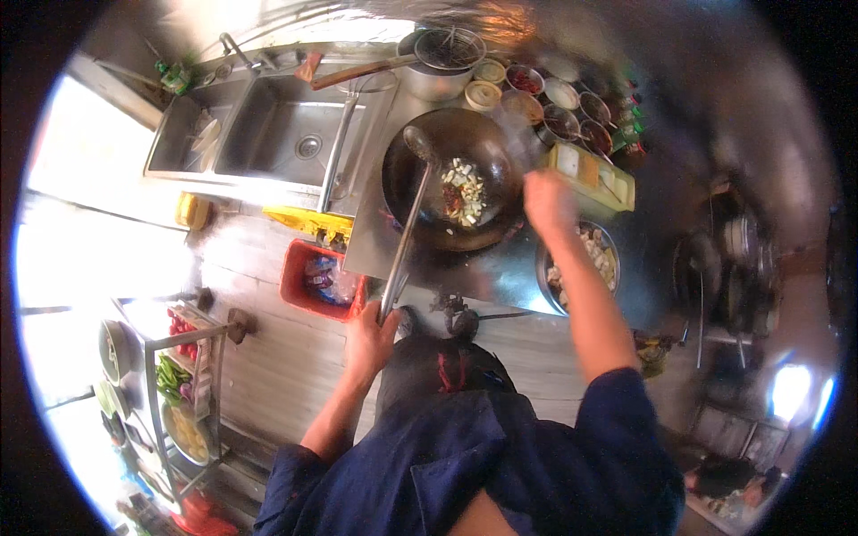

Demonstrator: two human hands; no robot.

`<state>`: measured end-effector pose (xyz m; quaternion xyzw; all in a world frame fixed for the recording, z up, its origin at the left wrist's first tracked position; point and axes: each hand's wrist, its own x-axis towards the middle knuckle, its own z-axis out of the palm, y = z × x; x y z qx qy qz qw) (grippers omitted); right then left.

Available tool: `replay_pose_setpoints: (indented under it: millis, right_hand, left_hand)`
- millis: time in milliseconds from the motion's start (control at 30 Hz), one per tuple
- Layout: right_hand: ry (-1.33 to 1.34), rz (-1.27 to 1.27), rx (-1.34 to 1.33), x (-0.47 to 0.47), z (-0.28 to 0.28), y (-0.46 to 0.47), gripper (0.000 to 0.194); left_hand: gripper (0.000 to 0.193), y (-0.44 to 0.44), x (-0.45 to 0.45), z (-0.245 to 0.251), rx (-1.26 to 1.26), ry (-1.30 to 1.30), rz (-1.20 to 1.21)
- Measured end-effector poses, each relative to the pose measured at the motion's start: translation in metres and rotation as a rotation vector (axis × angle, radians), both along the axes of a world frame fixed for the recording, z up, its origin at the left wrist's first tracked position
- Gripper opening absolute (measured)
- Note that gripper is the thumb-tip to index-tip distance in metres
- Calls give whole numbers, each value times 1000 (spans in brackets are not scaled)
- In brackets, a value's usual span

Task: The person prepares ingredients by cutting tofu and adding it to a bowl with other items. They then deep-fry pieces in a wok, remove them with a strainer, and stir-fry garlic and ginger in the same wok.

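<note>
My left hand (370, 340) grips the end of a long metal wok ladle (410, 234), whose bowl rests in the left part of a dark wok (496, 154). Pale chopped pieces (471, 194), perhaps garlic and scallion, lie in the wok around a dark reddish-brown clump of seasoning (452, 199). My right hand (551, 204), blurred and with its fingers curled, is at the wok's right rim. Whether it holds something cannot be made out. Just beyond it sits a pale yellow seasoning box (620, 191) with compartments. My right forearm partly covers a metal bowl of pale chunks (596, 251).
Several condiment bowls (523, 79) and a pot topped by a wooden-handled strainer (449, 48) stand behind the wok. Left is a steel double sink (268, 127). A red bin (301, 281) stands on the floor near my left hand. A metal rack (157, 402) holds vegetables at lower left.
</note>
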<state>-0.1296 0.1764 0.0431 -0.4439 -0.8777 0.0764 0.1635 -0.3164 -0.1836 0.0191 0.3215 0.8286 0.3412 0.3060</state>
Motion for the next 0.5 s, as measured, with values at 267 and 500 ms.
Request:
replay_pose_setpoints:
  millis: [267, 500]
  right_hand:
    - [13, 174, 13, 36, -23, 4, 22]
    - [943, -164, -828, 71, -11, 3, 27]
  left_hand:
    - [33, 26, 44, -6, -12, -73, -35]
    - [22, 63, 82, -43, 135, -1011, 209]
